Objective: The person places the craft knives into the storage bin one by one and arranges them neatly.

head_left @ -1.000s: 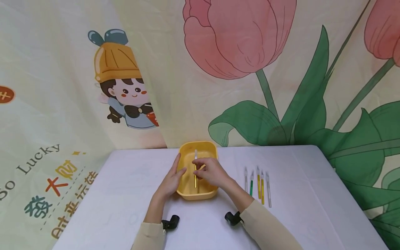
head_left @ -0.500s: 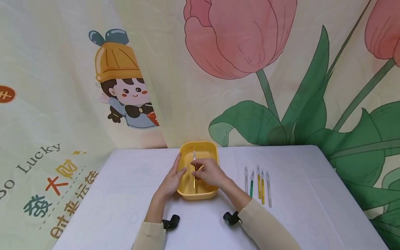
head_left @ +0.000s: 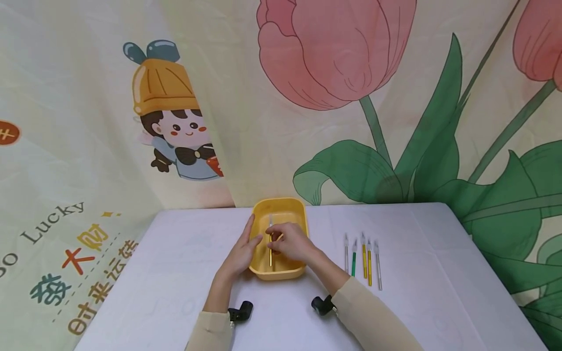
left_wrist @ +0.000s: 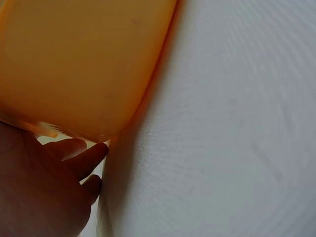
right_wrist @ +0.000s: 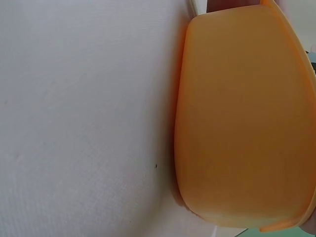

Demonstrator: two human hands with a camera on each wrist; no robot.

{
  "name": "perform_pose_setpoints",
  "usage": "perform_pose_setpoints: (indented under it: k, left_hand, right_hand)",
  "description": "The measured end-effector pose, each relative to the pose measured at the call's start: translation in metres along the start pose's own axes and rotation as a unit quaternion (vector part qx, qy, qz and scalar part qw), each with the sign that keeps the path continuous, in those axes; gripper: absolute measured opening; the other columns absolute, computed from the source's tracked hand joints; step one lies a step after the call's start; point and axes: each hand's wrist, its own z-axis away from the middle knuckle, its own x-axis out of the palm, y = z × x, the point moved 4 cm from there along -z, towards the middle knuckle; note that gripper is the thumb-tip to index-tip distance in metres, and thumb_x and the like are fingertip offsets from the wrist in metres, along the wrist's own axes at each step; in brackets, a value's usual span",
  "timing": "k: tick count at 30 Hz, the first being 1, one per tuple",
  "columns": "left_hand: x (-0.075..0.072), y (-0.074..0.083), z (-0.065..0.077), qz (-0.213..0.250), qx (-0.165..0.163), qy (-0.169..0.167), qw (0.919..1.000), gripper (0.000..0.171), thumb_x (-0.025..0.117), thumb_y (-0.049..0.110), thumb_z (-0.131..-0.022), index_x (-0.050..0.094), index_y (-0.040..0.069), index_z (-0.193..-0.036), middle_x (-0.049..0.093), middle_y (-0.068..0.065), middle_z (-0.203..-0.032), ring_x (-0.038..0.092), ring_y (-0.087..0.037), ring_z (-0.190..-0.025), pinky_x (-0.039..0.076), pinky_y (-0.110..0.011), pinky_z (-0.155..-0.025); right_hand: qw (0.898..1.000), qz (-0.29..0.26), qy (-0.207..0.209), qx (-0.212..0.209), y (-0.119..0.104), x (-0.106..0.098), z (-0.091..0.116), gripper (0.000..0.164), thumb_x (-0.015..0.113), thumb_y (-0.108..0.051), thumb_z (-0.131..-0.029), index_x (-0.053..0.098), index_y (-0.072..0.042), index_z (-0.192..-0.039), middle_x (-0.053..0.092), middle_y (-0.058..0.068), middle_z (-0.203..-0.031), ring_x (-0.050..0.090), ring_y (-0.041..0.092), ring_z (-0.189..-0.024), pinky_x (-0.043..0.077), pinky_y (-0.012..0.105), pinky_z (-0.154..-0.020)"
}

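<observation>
A yellow plastic basin [head_left: 287, 276] stands on the table near its back edge. My left hand [head_left: 239, 253] grips its left side, thumb over the rim and fingers along the outer wall; in the left wrist view, fingertips [left_wrist: 94, 157] show right at that wall. Reaching in over the right rim, my right hand [head_left: 293, 242] pinches a craft knife [head_left: 270, 258] with a gold-yellow handle and pale capped tip. The knife points away from me, low over the basin floor. In the right wrist view the basin wall [right_wrist: 242, 113] hides most of the right hand.
Right of the basin, several craft knives lie in a row on the white tablecloth [head_left: 417, 302]: a silver one [head_left: 346, 253], a green one [head_left: 353, 261], yellow ones [head_left: 370, 265] and another silver one [head_left: 378, 268]. A printed curtain [head_left: 246, 122] hangs right behind the table.
My right hand has shifted slightly left with the craft knife, which now sits a little lower in the basin. The left hand and the row of knives have stayed put.
</observation>
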Motion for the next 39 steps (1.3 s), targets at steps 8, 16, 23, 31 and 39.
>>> perform_pose_setpoints:
  k: [8, 16, 23, 31, 39]
  left_hand:
    - [0.0, 0.002, 0.002, 0.009, -0.014, 0.002, 0.9999, 0.068, 0.04, 0.028, -0.111, 0.004, 0.031, -0.169, 0.003, 0.003, -0.177, 0.001, -0.025, -0.164, 0.001, -0.056, -0.131]
    - [0.0, 0.002, 0.001, 0.009, -0.023, -0.007, 0.9997, 0.068, 0.04, 0.027, -0.112, 0.002, 0.031, -0.169, 0.002, 0.002, -0.177, -0.001, -0.027, -0.163, 0.001, -0.057, -0.13]
    - [0.001, 0.001, 0.001, 0.012, -0.015, -0.001, 0.9998, 0.069, 0.041, 0.028, -0.111, 0.004, 0.033, -0.169, 0.004, 0.002, -0.177, 0.001, -0.026, -0.163, 0.002, -0.056, -0.131]
    - [0.0, -0.001, 0.001, 0.016, -0.017, 0.002, 0.9997, 0.067, 0.037, 0.025, -0.111, 0.004, 0.036, -0.168, 0.003, 0.008, -0.176, 0.001, -0.023, -0.164, 0.003, -0.054, -0.131]
    - [-0.001, -0.002, 0.002, 0.017, -0.016, 0.0, 0.9997, 0.068, 0.035, 0.019, -0.11, 0.005, 0.035, -0.168, 0.003, 0.009, -0.176, 0.001, -0.023, -0.164, 0.003, -0.054, -0.131]
  right_hand:
    - [0.999, 0.035, -0.005, 0.023, -0.003, 0.001, -0.001, 0.034, 0.077, -0.007, -0.092, 0.072, 0.0, -0.125, 0.067, 0.004, -0.087, 0.068, 0.012, -0.067, 0.053, 0.02, -0.059]
    - [0.998, 0.041, -0.021, 0.042, 0.002, 0.004, -0.007, 0.032, 0.077, -0.007, -0.092, 0.073, -0.001, -0.124, 0.067, 0.005, -0.084, 0.073, 0.02, -0.068, 0.053, 0.021, -0.059]
    - [0.997, 0.038, -0.024, 0.055, 0.005, 0.004, -0.009, 0.034, 0.078, -0.006, -0.091, 0.073, -0.001, -0.124, 0.067, 0.007, -0.082, 0.072, 0.018, -0.066, 0.055, 0.022, -0.059]
    - [0.996, 0.032, -0.03, 0.078, 0.006, 0.007, -0.012, 0.035, 0.079, -0.006, -0.091, 0.072, 0.0, -0.125, 0.066, 0.007, -0.08, 0.072, 0.023, -0.065, 0.055, 0.024, -0.057]
    - [0.994, 0.032, -0.043, 0.095, 0.009, 0.012, -0.014, 0.037, 0.077, -0.005, -0.092, 0.07, -0.001, -0.128, 0.065, 0.006, -0.074, 0.072, 0.023, -0.064, 0.053, 0.023, -0.056]
